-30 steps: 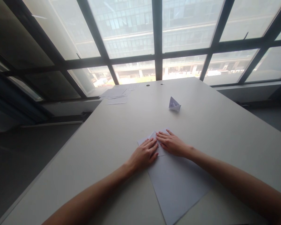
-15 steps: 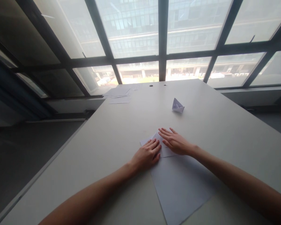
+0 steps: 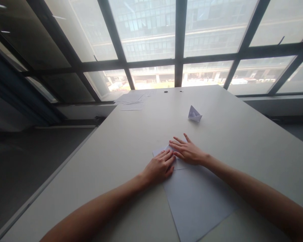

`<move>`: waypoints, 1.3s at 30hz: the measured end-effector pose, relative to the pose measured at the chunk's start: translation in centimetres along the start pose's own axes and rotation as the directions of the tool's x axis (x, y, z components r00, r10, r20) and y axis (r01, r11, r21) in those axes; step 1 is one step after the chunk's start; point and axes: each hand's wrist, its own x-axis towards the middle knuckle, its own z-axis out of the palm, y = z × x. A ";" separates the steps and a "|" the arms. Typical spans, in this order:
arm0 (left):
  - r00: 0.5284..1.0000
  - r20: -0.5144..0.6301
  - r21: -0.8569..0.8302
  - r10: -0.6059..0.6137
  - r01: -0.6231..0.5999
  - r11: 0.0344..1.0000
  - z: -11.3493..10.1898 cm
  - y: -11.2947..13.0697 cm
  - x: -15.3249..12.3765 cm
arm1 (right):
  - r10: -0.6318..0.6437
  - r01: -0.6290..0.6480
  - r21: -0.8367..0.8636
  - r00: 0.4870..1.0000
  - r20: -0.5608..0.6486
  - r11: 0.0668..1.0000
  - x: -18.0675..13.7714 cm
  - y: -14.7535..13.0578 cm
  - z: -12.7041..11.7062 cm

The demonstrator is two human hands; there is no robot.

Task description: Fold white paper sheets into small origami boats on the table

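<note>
A white sheet of paper point(image 3: 197, 198) lies on the pale table point(image 3: 111, 154) in front of me, its far end folded into a point. My left hand point(image 3: 159, 166) lies flat on the folded end's left side, fingers stretched out. Beside it, my right hand point(image 3: 188, 151) rests on the right side of the fold with its fingers spread and slightly lifted. Both hands press on the paper; neither grips it.
A small folded paper boat point(image 3: 194, 114) stands farther back on the table. Several loose sheets point(image 3: 131, 101) lie at the far left corner. Two small dark holes point(image 3: 166, 91) mark the far edge. Large windows stand behind; the table's left edge drops to a dark floor.
My right hand has shifted slightly away along the fold and its fingers have spread and lifted. The left hand has stayed flat on the paper. The view has drifted a little.
</note>
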 end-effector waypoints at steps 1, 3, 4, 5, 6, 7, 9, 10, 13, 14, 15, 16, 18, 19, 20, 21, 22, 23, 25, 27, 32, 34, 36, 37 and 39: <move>1.000 -0.007 -0.002 -0.005 0.005 1.000 0.0 0.1 0.0 | -0.002 0.002 -0.001 1.000 0.003 1.000 0.0 0.0 0.0; 1.000 -0.019 -0.004 -0.019 0.019 1.000 0.0 0.2 0.0 | -0.008 0.008 -0.001 1.000 0.013 1.000 -0.1 0.2 0.1; 0.999 -0.023 -0.005 -0.028 0.028 1.000 0.1 0.2 0.0 | -0.011 0.011 -0.002 1.000 0.018 1.000 -0.1 0.2 0.1; 0.999 -0.026 -0.008 -0.035 0.035 0.999 0.1 0.2 0.0 | -0.013 0.013 -0.004 1.000 0.021 1.000 -0.1 0.3 0.2; 0.999 -0.026 -0.015 -0.042 0.041 0.999 0.1 0.2 0.0 | -0.013 0.014 -0.006 1.000 0.023 1.000 -0.1 0.3 0.2; 0.998 -0.028 -0.032 -0.051 0.050 0.998 0.1 0.0 0.0 | -0.013 0.013 -0.007 1.000 0.025 1.000 -0.1 0.4 0.3; 0.995 -0.041 -0.097 -0.092 0.088 0.991 0.1 -0.4 0.3 | -0.006 0.006 -0.009 1.000 0.027 1.000 -0.1 0.4 0.5; 0.991 -0.052 -0.140 -0.122 0.114 0.984 0.1 -0.7 0.4 | -0.001 0.001 -0.011 1.000 0.027 1.000 -0.1 0.4 0.6; 0.982 -0.076 -0.242 -0.172 0.150 0.959 0.0 -1.7 1.1 | 0.011 -0.011 -0.014 1.000 0.027 1.000 -0.2 0.4 0.7; 0.983 -0.079 -0.252 -0.165 0.140 0.957 -0.1 -2.0 1.4 | 0.011 -0.011 -0.012 0.999 0.030 1.000 -0.2 0.4 0.7; 0.986 -0.082 -0.254 -0.147 0.122 0.959 -0.1 -2.2 1.5 | 0.011 -0.011 -0.007 0.999 0.035 1.000 -0.2 0.4 0.6; 0.989 -0.082 -0.251 -0.127 0.103 0.962 -0.2 -2.4 1.6 | 0.012 -0.012 0.002 0.999 0.040 1.000 -0.2 0.4 0.5; 0.992 -0.080 -0.243 -0.095 0.073 0.967 -0.4 -2.5 1.6 | 0.020 -0.021 0.025 0.998 0.053 0.999 -0.2 0.3 0.3; 0.993 -0.078 -0.239 -0.083 0.063 0.969 -0.4 -2.5 1.5 | 0.024 -0.026 0.036 0.998 0.058 0.999 -0.1 0.2 0.2; 0.995 -0.071 -0.236 -0.073 0.054 0.970 -0.4 -2.5 1.4 | 0.027 -0.030 0.043 0.998 0.061 0.999 -0.1 0.1 0.1; 0.996 -0.066 -0.234 -0.066 0.048 0.971 -0.4 -2.5 1.3 | 0.030 -0.032 0.046 0.998 0.060 0.998 -0.1 0.0 0.1; 0.996 -0.066 -0.236 -0.064 0.047 0.971 -0.4 -2.5 1.3 | 0.031 -0.033 0.045 0.998 0.054 0.998 -0.1 -0.1 0.0; 0.996 -0.067 -0.242 -0.064 0.046 0.969 -0.4 -2.6 1.3 | 0.032 -0.034 0.040 0.998 0.045 0.999 -0.2 -0.2 0.0; 0.994 -0.076 -0.276 -0.074 0.050 0.960 -0.4 -2.8 1.3 | 0.037 -0.038 0.032 0.999 0.028 0.999 -0.2 -0.3 0.0; 0.989 -0.102 -0.322 -0.107 0.069 0.944 -0.5 -3.2 1.5 | 0.039 -0.040 0.029 0.999 0.026 0.999 -0.2 -0.4 0.1; 0.999 -0.025 -0.218 -0.048 0.042 0.975 -0.7 -4.0 1.3 | 0.037 -0.038 0.032 0.999 0.036 0.999 -0.3 -0.1 0.4; 0.994 0.108 -0.119 0.006 0.007 0.993 -0.6 -4.0 0.8 | 0.038 -0.039 0.031 0.999 0.032 0.999 -0.2 0.0 0.4; 0.979 0.203 -0.045 0.013 -0.004 0.999 -0.6 -3.9 0.3 | 0.035 -0.036 0.028 0.999 0.031 0.999 -0.2 0.0 0.4; 0.972 0.235 -0.022 0.013 -0.008 1.000 -0.7 -3.8 0.0 | 0.032 -0.033 0.024 0.999 0.031 0.999 -0.2 0.0 0.4; 0.957 0.289 0.001 0.016 -0.017 1.000 -1.1 -3.7 -0.6 | 0.030 -0.030 0.018 0.999 0.030 0.999 -0.2 0.0 0.3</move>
